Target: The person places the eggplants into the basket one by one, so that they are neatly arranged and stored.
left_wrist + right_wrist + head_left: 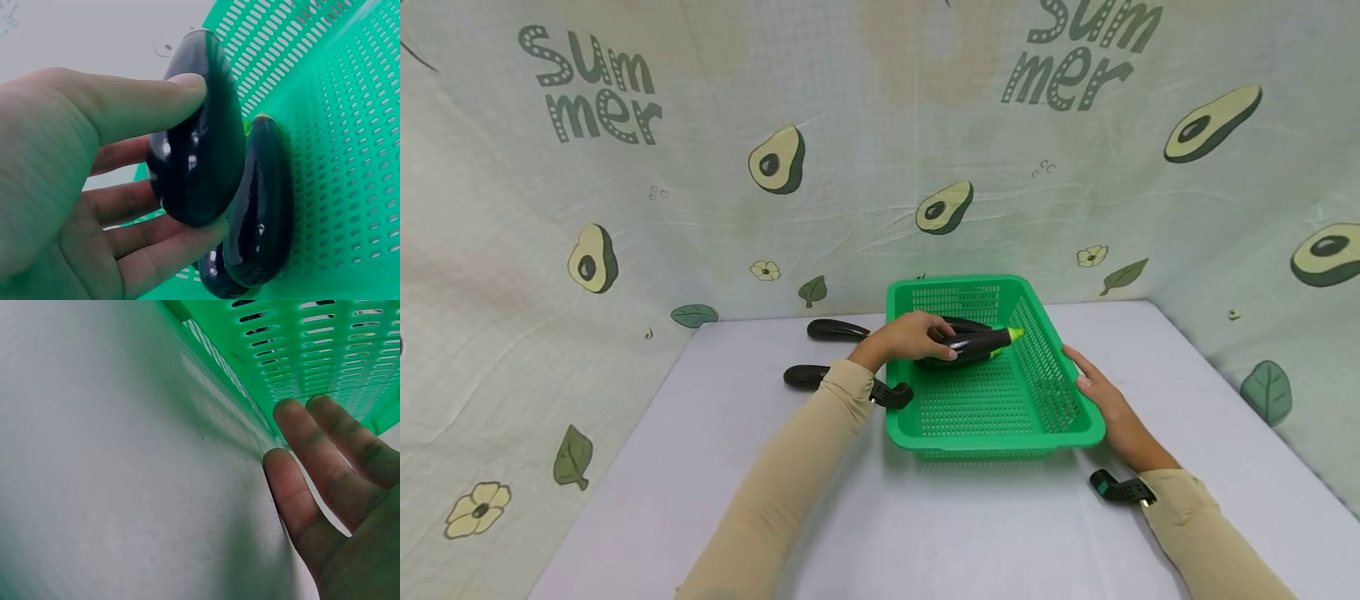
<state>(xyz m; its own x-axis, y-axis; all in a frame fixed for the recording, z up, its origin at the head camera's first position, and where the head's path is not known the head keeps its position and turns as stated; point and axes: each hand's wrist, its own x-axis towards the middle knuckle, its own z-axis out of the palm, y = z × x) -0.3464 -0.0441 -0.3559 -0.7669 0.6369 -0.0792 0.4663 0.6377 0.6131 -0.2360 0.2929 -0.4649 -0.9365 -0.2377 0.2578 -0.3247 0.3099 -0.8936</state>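
Two dark eggplants lay on the tabletop (700, 467) left of the basket, one farther (837, 330), one nearer (807, 377), both partly hidden behind the left forearm. Backdrop cloth with avocado print and "Summer" lettering ran behind and on both sides.

Left hand (910, 336) reached over the left wall of the green basket (992, 433), grip closed around a dark purple eggplant (970, 344); thumb on top, fingers curled under it, seen clearly in the left wrist view (200, 156). Held eggplant sat inside the basket toward its far end, green stem tip pointing right. More eggplants lay in the basket: one just beside the held one, against the slotted floor (259, 200), another peeking out below it (215, 281). A black wrist strap (891, 392) showed at the left sleeve.

Right hand (1108, 408) lay flat along the basket's right outer wall, fingers straight, holding nothing; right wrist view showed the fingertips (290, 487) at the basket's base where it met the tabletop. Basket stood mid-tabletop, slightly right of centre.
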